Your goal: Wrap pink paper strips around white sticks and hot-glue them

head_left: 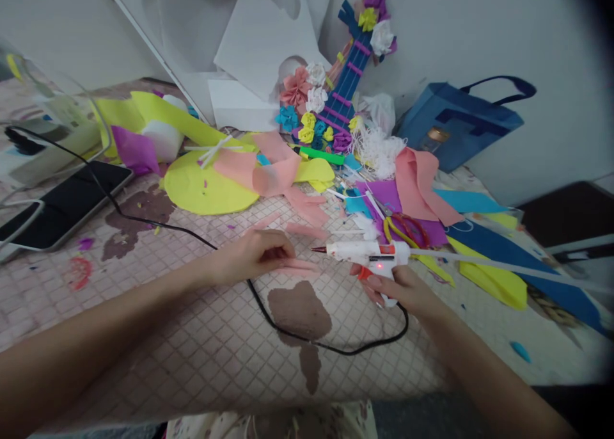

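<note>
1. Right hand is gripping the white hot-glue gun with orange trigger, its nozzle pointing left.
2. Left hand is pinching the thin pink paper strip against the tiled surface, just beside the nozzle.
3. Judgement: fingertips are best set back from the nozzle, with a light trigger squeeze.

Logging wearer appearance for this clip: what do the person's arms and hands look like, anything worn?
The left hand and right hand are ungloved, with no rings I can make out. The left forearm and right forearm are bare to the frame edge: no sleeves, watch or bracelet in view.
</note>
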`<state>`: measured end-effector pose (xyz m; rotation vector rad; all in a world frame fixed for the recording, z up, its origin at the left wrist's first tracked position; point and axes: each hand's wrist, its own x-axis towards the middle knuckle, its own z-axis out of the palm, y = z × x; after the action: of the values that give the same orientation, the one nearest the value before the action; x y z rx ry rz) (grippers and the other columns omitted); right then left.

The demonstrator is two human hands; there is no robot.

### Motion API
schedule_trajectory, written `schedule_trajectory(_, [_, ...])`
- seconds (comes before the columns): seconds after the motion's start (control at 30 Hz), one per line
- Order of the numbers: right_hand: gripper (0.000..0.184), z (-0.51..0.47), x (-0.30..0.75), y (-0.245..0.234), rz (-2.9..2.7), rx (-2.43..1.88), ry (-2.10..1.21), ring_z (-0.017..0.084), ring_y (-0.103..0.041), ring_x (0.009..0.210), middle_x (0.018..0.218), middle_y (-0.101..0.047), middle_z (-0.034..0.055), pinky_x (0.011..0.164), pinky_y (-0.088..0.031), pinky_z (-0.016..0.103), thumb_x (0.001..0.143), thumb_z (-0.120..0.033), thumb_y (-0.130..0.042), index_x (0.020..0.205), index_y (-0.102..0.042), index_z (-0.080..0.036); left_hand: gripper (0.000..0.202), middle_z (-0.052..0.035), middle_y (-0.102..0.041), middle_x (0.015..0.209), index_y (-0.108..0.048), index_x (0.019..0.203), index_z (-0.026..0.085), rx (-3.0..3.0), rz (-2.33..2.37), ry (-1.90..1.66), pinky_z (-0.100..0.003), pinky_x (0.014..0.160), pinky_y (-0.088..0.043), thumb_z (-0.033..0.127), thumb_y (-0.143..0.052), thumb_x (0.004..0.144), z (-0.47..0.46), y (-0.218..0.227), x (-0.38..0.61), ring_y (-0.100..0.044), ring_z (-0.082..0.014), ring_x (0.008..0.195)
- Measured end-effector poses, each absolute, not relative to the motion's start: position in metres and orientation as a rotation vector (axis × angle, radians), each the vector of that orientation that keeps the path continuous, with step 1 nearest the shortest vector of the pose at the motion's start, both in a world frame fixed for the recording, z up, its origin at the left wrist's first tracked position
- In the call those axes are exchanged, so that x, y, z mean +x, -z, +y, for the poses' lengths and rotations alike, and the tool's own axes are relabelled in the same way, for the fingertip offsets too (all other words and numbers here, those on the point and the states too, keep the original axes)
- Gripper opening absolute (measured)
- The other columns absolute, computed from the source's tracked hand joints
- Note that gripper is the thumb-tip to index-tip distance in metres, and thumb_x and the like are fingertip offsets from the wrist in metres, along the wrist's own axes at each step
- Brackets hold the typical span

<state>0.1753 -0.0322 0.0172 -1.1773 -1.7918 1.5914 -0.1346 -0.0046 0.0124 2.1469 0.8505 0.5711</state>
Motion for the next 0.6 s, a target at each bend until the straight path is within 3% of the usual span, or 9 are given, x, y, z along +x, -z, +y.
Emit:
schedule_trajectory(0.27, [0.037,-0.042,0.173,-0.025,-1.952,-1.327,-1.528,0.011,-0.050,0.049,0.056,-0.049,-0.0022,0.045,-0.041,0.023,0.083,-0.048,-0.057,0.094,-0.061,-0.014,0.011,-0.0027,-0.062,0.089,-0.061,0.092,0.017,2.122,0.845,-0.486,-0.021,0.065,-0.046,0.021,-0.059,0.082,-0.007,-0.011,-0.136,-0.058,-0.0123,0.077])
schedule_trajectory(0.47, [0.033,-0.042,0.173,-0.019,-1.891,-1.300,-1.457,0.009,-0.048,0.049,0.058,-0.050,-0.0025,0.045,-0.039,0.021,0.085,-0.045,-0.056,0.097,-0.061,-0.015,0.026,-0.0031,-0.063,0.095,-0.058,0.105,0.018,2.194,0.877,-0.541,-0.024,0.073,-0.047,0.027,-0.063,0.080,-0.008,-0.004,-0.136,-0.058,-0.0138,0.084])
schedule_trajectory(0.6, [0.029,-0.040,0.173,-0.013,-1.854,-1.297,-1.429,0.009,-0.048,0.048,0.059,-0.052,-0.0028,0.045,-0.040,0.020,0.085,-0.042,-0.057,0.097,-0.060,-0.016,0.018,-0.0025,-0.062,0.088,-0.058,0.098,0.017,2.192,0.911,-0.512,-0.023,0.067,-0.046,0.028,-0.058,0.084,-0.011,-0.005,-0.134,-0.058,-0.0130,0.078])
